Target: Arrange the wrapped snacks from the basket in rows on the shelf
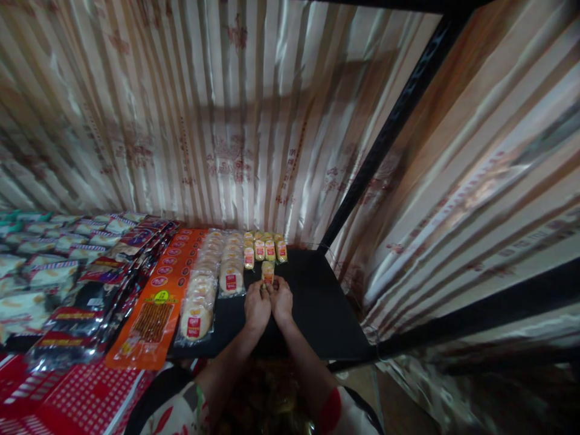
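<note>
My left hand [256, 308] and my right hand [281, 300] are pressed side by side over the black shelf [326, 302]. Together their fingertips pinch a small yellow snack packet with a red label [267, 271], held upright just above the shelf. Just beyond it stands a short row of the same small yellow packets [265, 248] against the back. To the left of my hands lie two columns of clear-wrapped round cakes with red labels [212, 272].
Orange packets of dried strips [156, 302] lie left of the cakes, then dark red and black packets [104, 278] and pale packets [40, 254]. Striped shiny fabric [217, 121] covers the back and right side. A black frame post [385, 133] rises at the shelf's right rear.
</note>
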`<state>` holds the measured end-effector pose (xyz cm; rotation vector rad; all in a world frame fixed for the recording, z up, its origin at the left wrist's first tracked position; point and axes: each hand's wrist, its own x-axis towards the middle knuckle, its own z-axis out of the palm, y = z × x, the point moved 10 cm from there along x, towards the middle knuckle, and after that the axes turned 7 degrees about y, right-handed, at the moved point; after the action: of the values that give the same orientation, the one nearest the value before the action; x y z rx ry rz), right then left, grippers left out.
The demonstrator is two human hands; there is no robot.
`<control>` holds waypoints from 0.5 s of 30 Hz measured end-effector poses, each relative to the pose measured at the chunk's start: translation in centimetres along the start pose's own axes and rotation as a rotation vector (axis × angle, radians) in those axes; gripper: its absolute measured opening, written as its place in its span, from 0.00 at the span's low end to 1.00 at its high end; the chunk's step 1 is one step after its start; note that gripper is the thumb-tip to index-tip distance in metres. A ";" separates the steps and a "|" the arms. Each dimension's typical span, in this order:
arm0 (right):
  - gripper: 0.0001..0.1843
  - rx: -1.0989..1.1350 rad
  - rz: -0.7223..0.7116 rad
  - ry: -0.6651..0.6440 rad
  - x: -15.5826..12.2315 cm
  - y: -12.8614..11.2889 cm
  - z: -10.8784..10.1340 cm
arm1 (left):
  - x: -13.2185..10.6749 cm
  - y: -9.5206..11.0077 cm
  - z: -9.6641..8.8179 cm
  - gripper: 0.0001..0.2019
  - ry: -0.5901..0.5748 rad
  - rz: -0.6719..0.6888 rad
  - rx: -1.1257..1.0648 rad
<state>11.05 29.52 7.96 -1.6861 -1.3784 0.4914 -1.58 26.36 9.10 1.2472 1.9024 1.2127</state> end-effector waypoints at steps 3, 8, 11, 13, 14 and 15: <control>0.14 0.009 -0.014 0.021 0.7 -0.2 0.3 | 0.6 0.3 0.4 0.16 -0.002 0.001 -0.040; 0.15 0.016 -0.037 0.042 1.8 -0.4 0.9 | 1.5 -0.1 1.0 0.18 0.003 0.020 -0.067; 0.15 0.008 -0.064 0.063 2.4 -0.6 1.2 | 2.1 -0.2 1.2 0.18 0.015 0.051 -0.027; 0.15 0.023 -0.080 0.071 2.7 -0.8 1.5 | 2.4 0.0 1.2 0.19 0.021 0.077 0.011; 0.15 0.031 -0.086 0.075 2.8 -0.8 1.7 | 2.5 0.0 1.1 0.19 0.023 0.082 0.030; 0.16 0.036 -0.091 0.079 2.9 -0.9 1.8 | 2.6 0.0 1.1 0.19 0.027 0.080 0.045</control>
<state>10.10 32.88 8.37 -1.5893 -1.3740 0.3914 -1.78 29.12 8.74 1.3490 1.9248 1.2397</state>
